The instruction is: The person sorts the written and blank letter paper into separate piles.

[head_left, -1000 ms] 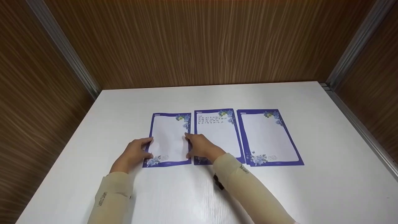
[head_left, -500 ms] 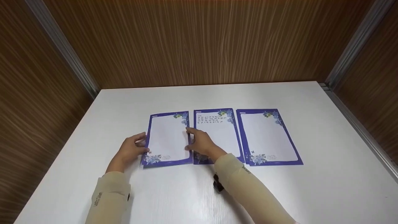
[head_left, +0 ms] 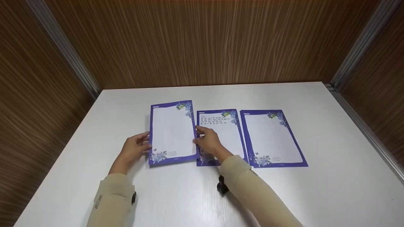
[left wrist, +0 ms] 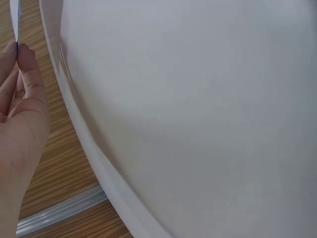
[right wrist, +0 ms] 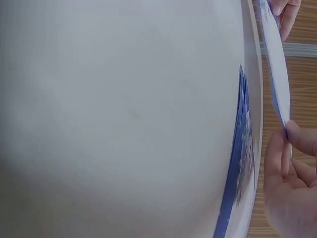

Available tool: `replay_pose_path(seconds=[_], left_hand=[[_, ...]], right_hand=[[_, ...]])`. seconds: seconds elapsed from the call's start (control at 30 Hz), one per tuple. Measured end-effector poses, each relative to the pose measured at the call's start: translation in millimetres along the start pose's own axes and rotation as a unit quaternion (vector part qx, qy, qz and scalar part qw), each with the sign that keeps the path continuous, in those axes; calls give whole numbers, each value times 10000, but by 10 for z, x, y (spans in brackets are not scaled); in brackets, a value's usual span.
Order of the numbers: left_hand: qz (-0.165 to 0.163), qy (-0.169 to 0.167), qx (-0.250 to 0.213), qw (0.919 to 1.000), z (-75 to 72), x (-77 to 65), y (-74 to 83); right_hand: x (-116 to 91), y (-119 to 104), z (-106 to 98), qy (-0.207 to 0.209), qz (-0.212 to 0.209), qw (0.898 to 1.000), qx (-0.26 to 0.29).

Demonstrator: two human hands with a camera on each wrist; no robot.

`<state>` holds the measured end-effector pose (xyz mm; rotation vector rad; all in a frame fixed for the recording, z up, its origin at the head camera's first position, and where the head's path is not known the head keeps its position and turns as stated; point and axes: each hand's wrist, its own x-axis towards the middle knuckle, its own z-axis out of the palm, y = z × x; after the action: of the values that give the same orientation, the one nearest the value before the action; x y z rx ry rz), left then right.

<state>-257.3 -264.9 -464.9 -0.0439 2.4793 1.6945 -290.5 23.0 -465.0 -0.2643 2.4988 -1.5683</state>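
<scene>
A sheet of paper (head_left: 172, 132) with a purple border and blue flowers is held above the table, its front unwritten apart from small print. My left hand (head_left: 132, 149) pinches its left edge between thumb and fingers; in the left wrist view that hand (left wrist: 25, 99) grips the thin paper edge. The sheet's right edge is pinched by my right hand (head_left: 209, 141), which hangs over the middle sheet (head_left: 221, 132) with several handwritten lines. In the right wrist view, the right hand (right wrist: 294, 173) and the lifted paper (right wrist: 277, 69) show edge-on.
To the right lie overlapping sheets (head_left: 271, 138) with the same border, the top one without handwriting. All are on a white table (head_left: 176, 195). Wood-grain panels (head_left: 202, 44) enclose the back and sides. A black object (head_left: 222, 186) sits under the right wrist.
Both hands have raised the left sheet off the table and moved it up in the head view. Its lower right corner now overlaps the middle sheet. The other sheets have stayed put.
</scene>
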Motion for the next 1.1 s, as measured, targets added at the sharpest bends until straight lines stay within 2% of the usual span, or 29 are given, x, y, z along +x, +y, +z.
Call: replay_pose_path(seconds=[0.17,0.43,0.87,1.1], left_hand=[[63,71,-164,9998,59,20,33],[219,239,-318,9990,214,72,93],[444,331,-676,9962,545,183,229],[430,248,-917,9945,752,231,322]], right_hand=[[-2,29,-34,174,113,9989,413],[-11,88,-142,359,121,9977,561],[-49,215,-460,476,305,9964,634],[-100,303,-699,333,215,9962,776]])
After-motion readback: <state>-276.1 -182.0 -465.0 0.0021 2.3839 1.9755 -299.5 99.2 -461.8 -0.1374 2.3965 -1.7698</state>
